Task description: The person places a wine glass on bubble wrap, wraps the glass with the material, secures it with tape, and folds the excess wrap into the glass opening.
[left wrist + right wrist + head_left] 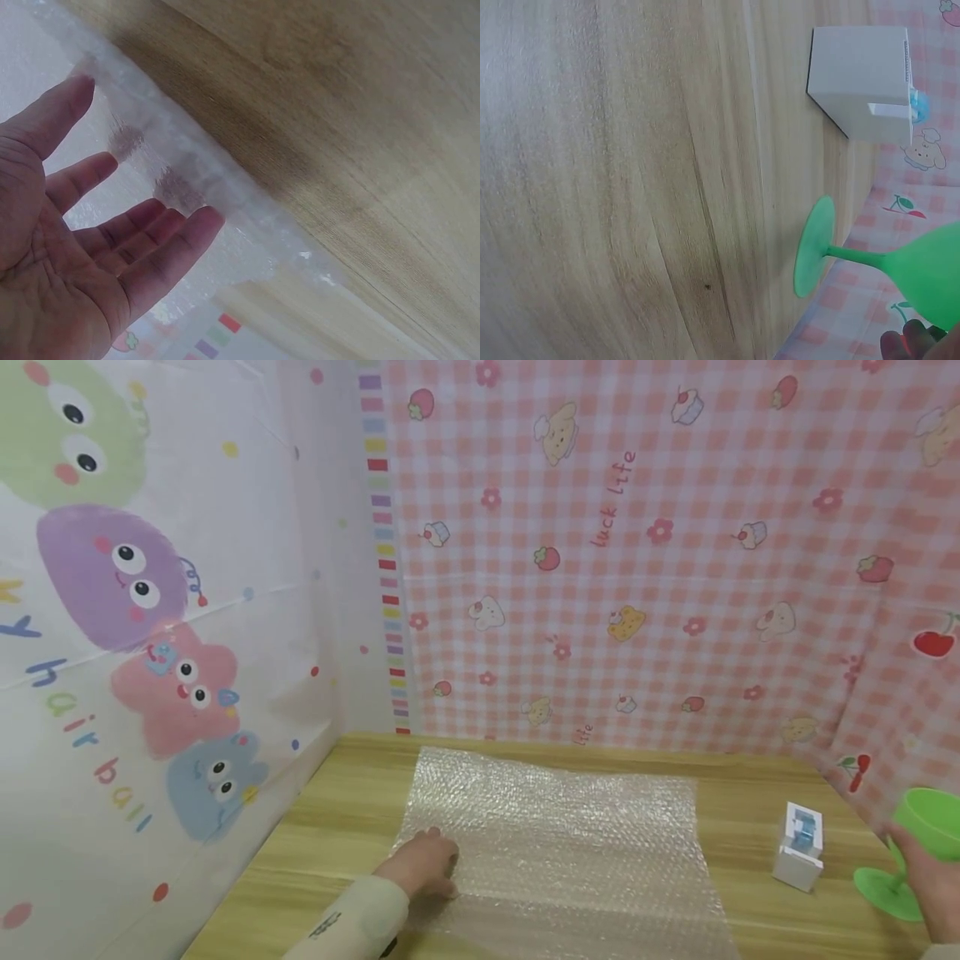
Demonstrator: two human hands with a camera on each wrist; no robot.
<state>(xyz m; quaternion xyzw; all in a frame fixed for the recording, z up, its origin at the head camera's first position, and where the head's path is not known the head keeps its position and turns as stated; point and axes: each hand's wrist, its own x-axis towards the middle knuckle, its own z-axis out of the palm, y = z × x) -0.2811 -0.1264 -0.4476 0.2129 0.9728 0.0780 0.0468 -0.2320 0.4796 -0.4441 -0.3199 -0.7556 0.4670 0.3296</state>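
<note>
Bubble wrap (570, 843) spread, green goblet (924, 827) bare
Left hand (422, 864) relaxed; right hand (936, 885) grips goblet (off-wrap) near right edge of tabletop (300, 860).

The wrap (570, 835) is glossy, bumpy plastic. The goblet (926, 274) looks smooth plastic, the table (630, 210) grained wood.

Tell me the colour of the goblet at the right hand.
Plain green; the right wrist view shows the goblet best.

Bubble wrap (570, 852) on table (300, 839) | box (798, 865) right | goblet (933, 820) farther right
</note>
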